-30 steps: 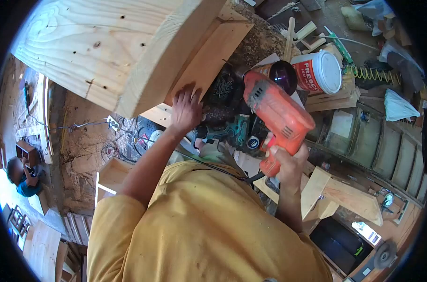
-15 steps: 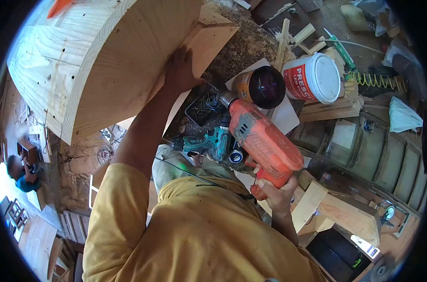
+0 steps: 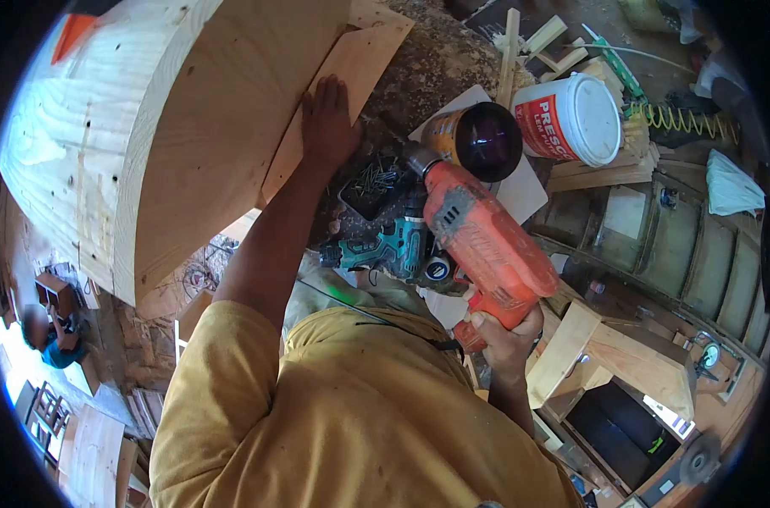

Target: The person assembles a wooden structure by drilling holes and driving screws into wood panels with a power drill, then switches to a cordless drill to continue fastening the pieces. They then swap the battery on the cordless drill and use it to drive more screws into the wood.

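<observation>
My right hand [image 3: 509,337] is wrapped round the handle of a red power drill [image 3: 487,237], whose chuck points up and left toward the wooden board. Flat on that narrow board [image 3: 364,72] rests my left hand [image 3: 327,123], fingers stretched out. The board meets a large pale wooden panel [image 3: 232,110] along an edge. Below the drill's chuck, a dark tray of screws [image 3: 372,188] sits beside a teal cordless drill [image 3: 385,248]. The red drill's bit tip is hard to make out against the dark bench.
A white bucket with a red label [image 3: 571,118] and a dark-topped can [image 3: 487,142] stand right of the chuck. Behind them lie wood offcuts [image 3: 542,38] and a coiled yellow hose [image 3: 686,123]. Another person [image 3: 59,334] sits far left.
My left hand has shifted slightly up and right, its fingers now lying on the narrow board. The large panel appears lower and further left. The red drill stays in my right hand.
</observation>
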A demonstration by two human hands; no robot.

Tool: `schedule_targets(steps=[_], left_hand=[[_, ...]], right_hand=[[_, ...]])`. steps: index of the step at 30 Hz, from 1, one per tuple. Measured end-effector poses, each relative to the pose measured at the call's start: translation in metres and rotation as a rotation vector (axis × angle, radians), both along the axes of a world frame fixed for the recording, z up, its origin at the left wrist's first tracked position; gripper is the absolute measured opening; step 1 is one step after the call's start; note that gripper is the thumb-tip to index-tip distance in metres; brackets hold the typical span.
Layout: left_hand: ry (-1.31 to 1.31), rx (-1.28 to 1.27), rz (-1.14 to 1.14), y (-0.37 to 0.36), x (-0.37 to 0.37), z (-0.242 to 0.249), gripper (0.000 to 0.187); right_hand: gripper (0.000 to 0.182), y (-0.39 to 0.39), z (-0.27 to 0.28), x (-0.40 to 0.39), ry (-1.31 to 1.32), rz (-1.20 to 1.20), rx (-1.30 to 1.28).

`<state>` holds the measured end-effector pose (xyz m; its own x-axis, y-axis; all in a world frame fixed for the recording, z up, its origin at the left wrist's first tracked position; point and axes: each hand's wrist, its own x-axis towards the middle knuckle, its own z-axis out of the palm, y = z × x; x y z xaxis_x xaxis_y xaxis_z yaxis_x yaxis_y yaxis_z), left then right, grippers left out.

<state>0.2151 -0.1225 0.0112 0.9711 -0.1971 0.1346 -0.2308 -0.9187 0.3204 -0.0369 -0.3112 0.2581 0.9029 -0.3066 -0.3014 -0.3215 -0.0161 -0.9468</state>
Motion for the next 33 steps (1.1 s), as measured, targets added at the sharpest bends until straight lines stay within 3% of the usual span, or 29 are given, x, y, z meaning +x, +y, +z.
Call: schedule_targets(steps=[4, 8, 14, 27, 30, 33], left_hand=[[0.044, -0.007, -0.017, 0.017, -0.036, 0.014, 0.071], [0.108, -0.161, -0.019, 0.056, -0.136, 0.013, 0.071], [0.19, -0.12, 0.164, 0.107, -0.235, 0.011, 0.071], [0.128, -0.194, 0.166, 0.117, -0.238, 0.008, 0.078], [0.124, -0.17, 0.065, 0.106, -0.211, 0.015, 0.081], [0.111, -0.1, 0.102, 0.081, -0.166, 0.026, 0.083]], right_hand=[[0.056, 0.002, 0.006, 0.002, 0.069, -0.006, -0.046], [0.054, 0.002, 0.004, 0.015, -0.023, 0.035, 0.041], [0.053, 0.011, 0.004, 0.033, -0.021, 0.061, 0.05], [0.049, 0.025, 0.002, 0.03, -0.031, 0.134, 0.057], [0.049, 0.024, 0.0, 0.029, -0.025, 0.122, 0.078], [0.05, 0.022, 0.0, 0.026, -0.012, 0.12, 0.091]])
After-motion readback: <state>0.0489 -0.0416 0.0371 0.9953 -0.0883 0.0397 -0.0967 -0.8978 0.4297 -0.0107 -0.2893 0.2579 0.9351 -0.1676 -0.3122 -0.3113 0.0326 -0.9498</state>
